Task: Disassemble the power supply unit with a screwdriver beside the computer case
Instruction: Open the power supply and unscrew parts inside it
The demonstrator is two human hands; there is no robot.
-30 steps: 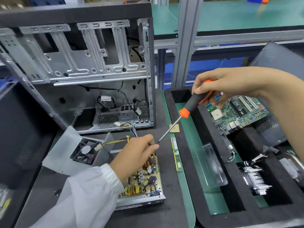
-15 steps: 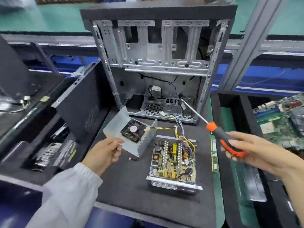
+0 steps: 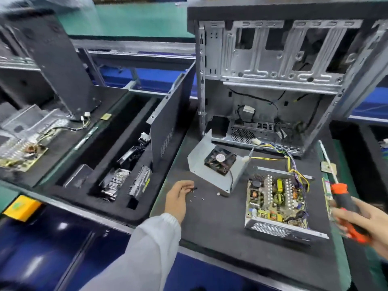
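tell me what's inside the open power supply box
Inside the power supply box a circuit board shows, crowded with silver heat sinks, coils and capacitors, and coloured wires run out toward the computer case. Whatever lies beneath the board is covered.
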